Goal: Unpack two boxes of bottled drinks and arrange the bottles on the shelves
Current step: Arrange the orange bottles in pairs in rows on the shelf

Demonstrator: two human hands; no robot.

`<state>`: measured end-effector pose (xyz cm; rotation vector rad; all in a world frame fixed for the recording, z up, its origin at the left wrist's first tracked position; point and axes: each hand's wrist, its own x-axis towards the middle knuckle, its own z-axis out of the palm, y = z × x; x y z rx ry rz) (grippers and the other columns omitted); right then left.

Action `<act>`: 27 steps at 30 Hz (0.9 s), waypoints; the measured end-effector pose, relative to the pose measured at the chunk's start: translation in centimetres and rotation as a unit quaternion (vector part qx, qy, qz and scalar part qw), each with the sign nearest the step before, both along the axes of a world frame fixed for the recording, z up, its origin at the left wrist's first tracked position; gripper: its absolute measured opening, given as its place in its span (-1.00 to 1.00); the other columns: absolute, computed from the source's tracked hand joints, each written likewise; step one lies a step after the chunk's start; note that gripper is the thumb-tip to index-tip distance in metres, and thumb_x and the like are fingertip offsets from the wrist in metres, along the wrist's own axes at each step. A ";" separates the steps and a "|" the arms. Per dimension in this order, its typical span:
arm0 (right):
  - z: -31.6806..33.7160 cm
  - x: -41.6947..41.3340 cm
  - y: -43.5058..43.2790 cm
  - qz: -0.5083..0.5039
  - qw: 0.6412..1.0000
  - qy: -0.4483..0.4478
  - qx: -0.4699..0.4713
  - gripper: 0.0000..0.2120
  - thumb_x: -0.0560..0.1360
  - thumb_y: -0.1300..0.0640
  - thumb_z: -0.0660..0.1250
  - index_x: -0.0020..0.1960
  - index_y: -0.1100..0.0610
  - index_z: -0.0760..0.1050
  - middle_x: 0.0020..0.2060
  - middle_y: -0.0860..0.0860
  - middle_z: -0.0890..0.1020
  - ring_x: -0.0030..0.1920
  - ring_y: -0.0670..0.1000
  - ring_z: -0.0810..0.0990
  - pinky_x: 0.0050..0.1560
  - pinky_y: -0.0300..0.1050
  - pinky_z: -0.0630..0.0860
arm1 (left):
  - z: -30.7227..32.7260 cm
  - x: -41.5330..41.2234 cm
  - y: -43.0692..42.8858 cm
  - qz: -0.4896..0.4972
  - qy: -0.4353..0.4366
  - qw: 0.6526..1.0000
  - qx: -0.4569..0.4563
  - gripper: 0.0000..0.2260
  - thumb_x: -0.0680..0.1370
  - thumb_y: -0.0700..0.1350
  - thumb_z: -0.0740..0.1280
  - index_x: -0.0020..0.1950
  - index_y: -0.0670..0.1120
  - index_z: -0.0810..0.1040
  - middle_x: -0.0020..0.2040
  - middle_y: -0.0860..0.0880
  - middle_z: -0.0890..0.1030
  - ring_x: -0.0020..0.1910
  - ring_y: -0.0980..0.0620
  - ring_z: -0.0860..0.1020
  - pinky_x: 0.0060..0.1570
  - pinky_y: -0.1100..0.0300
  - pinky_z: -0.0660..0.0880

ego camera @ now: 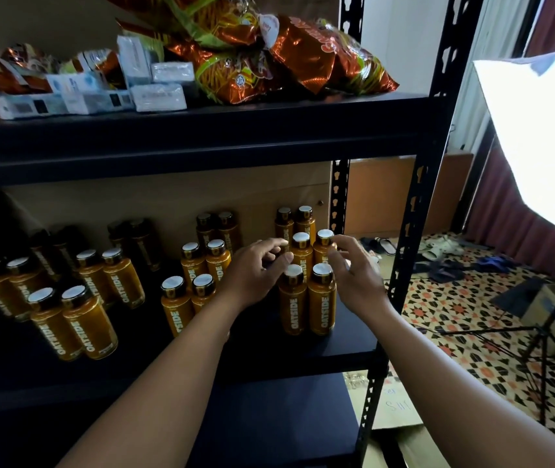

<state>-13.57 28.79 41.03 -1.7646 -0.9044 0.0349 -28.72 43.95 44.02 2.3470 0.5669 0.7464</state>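
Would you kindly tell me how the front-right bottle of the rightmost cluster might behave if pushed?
The front-right bottle is tall and narrow, so a push near its cap may tip it. It looks full, so probably heavy for its size. Its left neighbour stands close beside it, so it could knock that over.

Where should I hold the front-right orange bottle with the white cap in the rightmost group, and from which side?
Probably pinch the upright orange bottle at its dark neck under the white cap, from the front right. Its neighbour bottle stands close on its left and others behind; the right side is free, near the right hand.
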 end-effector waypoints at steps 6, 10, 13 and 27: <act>3.1 2.6 3.8 -0.022 0.998 -0.046 -0.039 -0.72 0.63 0.09 0.32 0.34 0.00 0.52 0.24 0.03 0.54 0.13 0.02 0.51 0.03 -0.14 0.34 | 3.2 3.0 2.4 0.003 0.018 1.000 0.016 -0.64 0.59 0.07 0.39 0.38 0.05 0.54 0.18 0.02 0.61 0.06 0.12 0.57 -0.04 0.21 0.51; 3.4 4.4 5.6 -0.035 0.993 -0.034 -0.105 -0.51 0.58 0.10 0.36 0.49 -0.05 0.41 0.40 0.06 0.47 0.30 0.07 0.50 0.09 -0.15 0.35 | 2.7 5.4 4.1 -0.013 0.096 0.995 -0.010 -0.52 0.59 0.07 0.39 0.51 0.10 0.41 0.41 -0.03 0.49 0.29 0.00 0.51 0.05 0.15 0.46; 2.8 5.6 6.5 -0.038 0.990 -0.027 -0.130 -0.45 0.55 0.05 0.43 0.51 -0.08 0.39 0.39 0.06 0.52 0.29 0.07 0.53 0.09 -0.10 0.45 | 1.3 6.8 5.1 -0.022 0.113 0.993 -0.024 -0.48 0.58 0.05 0.41 0.53 0.12 0.37 0.50 -0.05 0.42 0.36 -0.04 0.49 0.06 0.14 0.44; 1.1 6.8 7.2 -0.029 0.991 0.017 -0.131 -0.58 0.53 0.06 0.49 0.38 0.01 0.57 0.24 0.07 0.65 0.07 -0.01 0.60 0.05 -0.11 0.52 | -1.5 9.6 6.9 -0.028 0.126 0.990 -0.061 -0.50 0.58 -0.03 0.42 0.51 0.08 0.41 0.53 0.01 0.40 0.44 -0.02 0.41 0.19 0.19 0.39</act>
